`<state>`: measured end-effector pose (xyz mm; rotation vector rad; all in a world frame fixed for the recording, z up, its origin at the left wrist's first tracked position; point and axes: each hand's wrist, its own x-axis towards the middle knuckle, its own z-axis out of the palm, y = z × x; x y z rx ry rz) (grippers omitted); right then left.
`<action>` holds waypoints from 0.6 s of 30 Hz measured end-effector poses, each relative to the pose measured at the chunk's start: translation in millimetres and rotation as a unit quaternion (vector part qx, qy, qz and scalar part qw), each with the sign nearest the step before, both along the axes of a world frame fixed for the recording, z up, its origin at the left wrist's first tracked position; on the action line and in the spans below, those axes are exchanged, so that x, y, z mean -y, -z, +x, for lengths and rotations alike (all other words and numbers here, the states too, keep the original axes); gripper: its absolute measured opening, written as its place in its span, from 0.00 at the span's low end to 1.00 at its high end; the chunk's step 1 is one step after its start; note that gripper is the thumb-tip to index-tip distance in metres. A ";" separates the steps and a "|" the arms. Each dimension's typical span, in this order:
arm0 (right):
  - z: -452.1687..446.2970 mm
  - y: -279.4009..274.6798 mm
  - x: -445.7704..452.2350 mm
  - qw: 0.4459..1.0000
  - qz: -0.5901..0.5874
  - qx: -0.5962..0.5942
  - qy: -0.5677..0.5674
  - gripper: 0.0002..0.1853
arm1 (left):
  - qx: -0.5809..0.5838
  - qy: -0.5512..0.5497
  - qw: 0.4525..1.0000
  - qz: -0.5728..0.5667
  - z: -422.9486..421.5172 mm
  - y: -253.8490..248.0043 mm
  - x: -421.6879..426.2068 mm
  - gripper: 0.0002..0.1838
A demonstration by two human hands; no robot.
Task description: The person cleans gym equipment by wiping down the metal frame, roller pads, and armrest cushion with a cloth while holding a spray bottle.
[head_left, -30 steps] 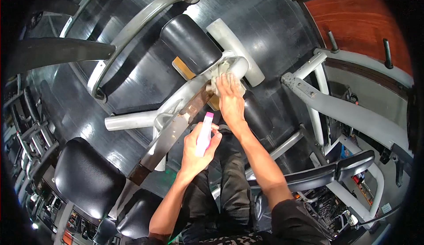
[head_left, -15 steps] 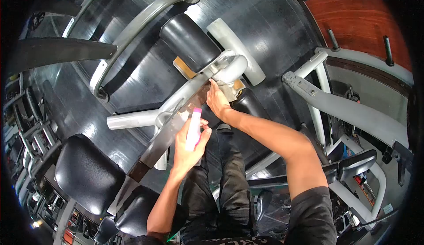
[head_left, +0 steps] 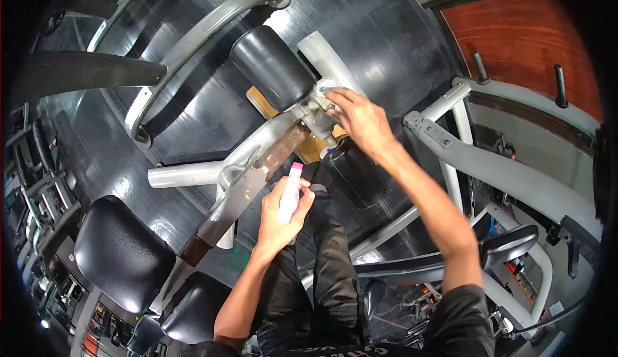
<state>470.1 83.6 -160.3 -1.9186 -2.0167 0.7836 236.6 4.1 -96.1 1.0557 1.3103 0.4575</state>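
Observation:
My left hand (head_left: 283,212) is closed around a slim white bottle with a pink cap (head_left: 291,193), which points up and away from me, beside the machine's long metal beam (head_left: 238,193). My right hand (head_left: 364,122) presses a crumpled pale cloth (head_left: 320,94) onto the silver frame where the beam meets the rollers. The cloth is partly hidden by my fingers. A black padded roller (head_left: 275,64) lies just left of the cloth, and a second black roller (head_left: 355,171) sits below my right hand. Brownish marks show on the beam.
A black seat pad (head_left: 123,254) stands at the lower left, with a smaller pad (head_left: 193,305) beside it. Curved grey tubing (head_left: 206,32) crosses the upper left. Another grey machine frame (head_left: 489,148) rises on the right. Dark rubber flooring (head_left: 386,54) lies underneath.
My right hand has moved up from the side of the beam onto the silver frame by the upper roller, taking the cloth along. My left hand still holds the bottle in nearly the same place.

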 end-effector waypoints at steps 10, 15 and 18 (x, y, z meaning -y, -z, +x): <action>-3.7 91.2 12.2 0.984 0.102 0.043 -0.142 0.16 | -0.020 0.036 0.999 -0.010 14.5 -4.1 -14.1 0.09; 80.1 102.5 3.1 0.973 -0.163 -0.020 0.162 0.14 | -0.015 0.021 1.000 0.005 18.3 -3.7 -17.1 0.10; 59.4 77.4 9.4 0.978 -0.013 -0.047 0.202 0.14 | -0.004 0.011 1.000 -0.001 22.2 1.6 -14.8 0.10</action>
